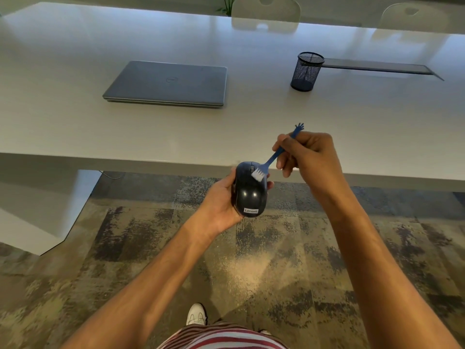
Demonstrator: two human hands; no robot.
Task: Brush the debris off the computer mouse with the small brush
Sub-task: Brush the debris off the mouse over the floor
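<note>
your striped shirt (221, 336) and a white shoe (197, 314) sit lowest in view, above patterned carpet. your left hand (221, 205) cradles the computer mouse (250, 191) in the air just off the desk (75, 127) edge, fingers wrapped around its sides. your right hand (305, 153) pinches the small brush (271, 158) by its blue handle, white bristles touching the mouse beside the scroll wheel. you're mid-brushing, it seems; next, sweep the bristles outward off the shell, keeping the mouse steady and the pressure light.

Long white table (75, 127); two pale chairs (266, 11) behind; mottled carpet (151, 235) below.
</note>
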